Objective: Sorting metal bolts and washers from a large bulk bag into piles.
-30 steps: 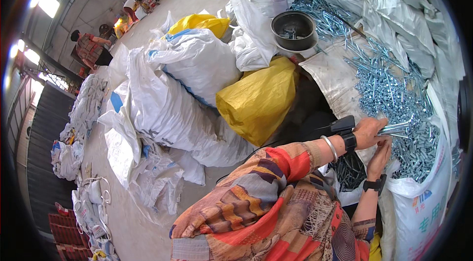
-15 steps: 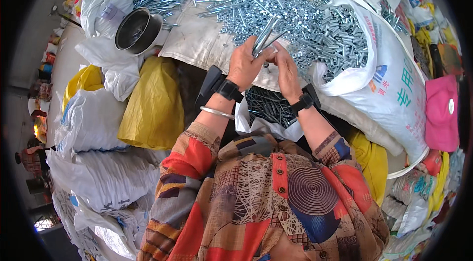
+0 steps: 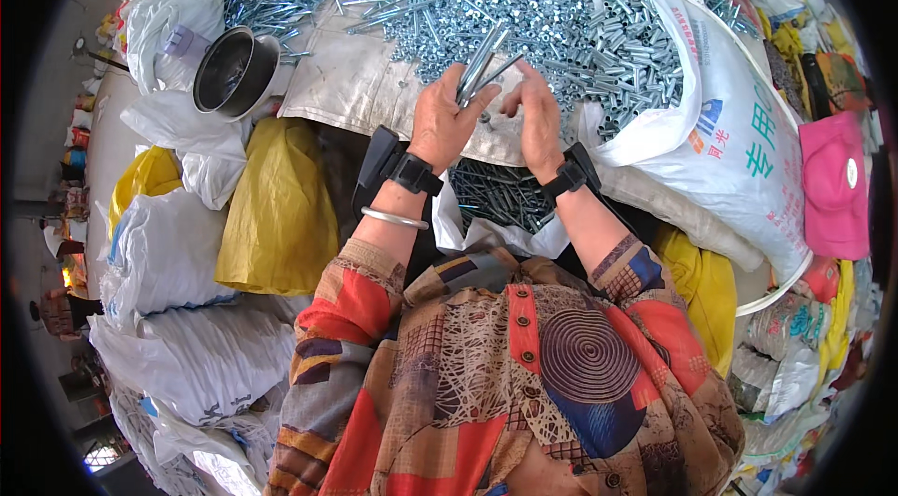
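My left hand is closed around a small bundle of long metal bolts, whose shafts stick up past the fingers. One darker bolt slants off to the right of the others. Just to the right, my right hand is apart from the bundle, its fingers loosely bent and spread, with nothing visible in them. Beyond both hands a heap of small silver nuts covers the cloth-topped surface. Short metal sleeves lie piled at the mouth of a white woven sack.
Dark bolts fill an open white bag below my hands. More long bolts lie at the far left, near a black round pan. A yellow sack and stuffed white sacks flank my left arm. At far right hangs something pink.
My right hand has come away from the bundle, leaving a gap between the hands. The left hand keeps its grip on the bolts. The whole view has shifted slightly.
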`<state>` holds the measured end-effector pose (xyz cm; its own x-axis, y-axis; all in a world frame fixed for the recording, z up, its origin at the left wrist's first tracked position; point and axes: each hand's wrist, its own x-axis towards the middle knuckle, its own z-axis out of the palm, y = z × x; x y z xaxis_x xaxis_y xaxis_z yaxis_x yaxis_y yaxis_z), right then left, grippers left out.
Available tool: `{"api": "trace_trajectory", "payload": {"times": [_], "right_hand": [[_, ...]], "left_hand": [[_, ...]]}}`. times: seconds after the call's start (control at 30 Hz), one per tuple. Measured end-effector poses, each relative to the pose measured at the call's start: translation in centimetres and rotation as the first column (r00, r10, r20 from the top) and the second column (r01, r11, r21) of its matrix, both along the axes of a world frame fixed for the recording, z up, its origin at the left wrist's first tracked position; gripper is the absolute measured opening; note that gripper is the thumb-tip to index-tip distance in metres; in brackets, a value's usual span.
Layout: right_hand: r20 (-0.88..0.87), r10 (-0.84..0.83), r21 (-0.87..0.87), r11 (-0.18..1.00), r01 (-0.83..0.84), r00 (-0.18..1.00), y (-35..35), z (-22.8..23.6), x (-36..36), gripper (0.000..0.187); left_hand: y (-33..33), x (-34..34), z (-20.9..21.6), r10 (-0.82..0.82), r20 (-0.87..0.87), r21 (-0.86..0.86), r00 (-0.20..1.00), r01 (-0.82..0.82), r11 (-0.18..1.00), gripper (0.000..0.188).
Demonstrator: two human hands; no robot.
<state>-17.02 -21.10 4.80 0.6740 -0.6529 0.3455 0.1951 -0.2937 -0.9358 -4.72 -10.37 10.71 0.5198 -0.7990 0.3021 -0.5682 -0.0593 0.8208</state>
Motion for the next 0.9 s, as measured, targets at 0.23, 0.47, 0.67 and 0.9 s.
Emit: {"api": "trace_trajectory", "payload": {"times": [0.23, 0.47, 0.67, 0.9], "right_hand": [[-0.129, 0.003, -0.052, 0.999, -0.01, 0.992, 1.2, -0.1, -0.1, 0.044], [-0.214, -0.027, -0.176, 0.984, -0.011, 0.977, 2.0, 0.8, 0.3, 0.03], [-0.08, -0.123, -0.293, 0.951, 0.094, 0.989, 2.4, 0.4, 0.5, 0.02], [-0.195, -0.134, -0.396, 0.917, 0.048, 0.972, 2.3, 0.0, 0.7, 0.015]], "left_hand": [[0.2, 0.5, 0.2, -0.022, -0.051, -0.036, 0.998, 0.02, 0.999, 0.027], [0.3, 1.4, -0.8, -0.006, -0.009, -0.01, 1.0, 0.006, 1.0, 0.025], [0.4, 1.2, -1.6, -0.053, 0.001, -0.115, 0.999, 0.053, 0.992, 0.024], [0.4, 0.6, -0.8, -0.019, -0.057, -0.128, 0.998, 0.011, 0.992, 0.028]]}}
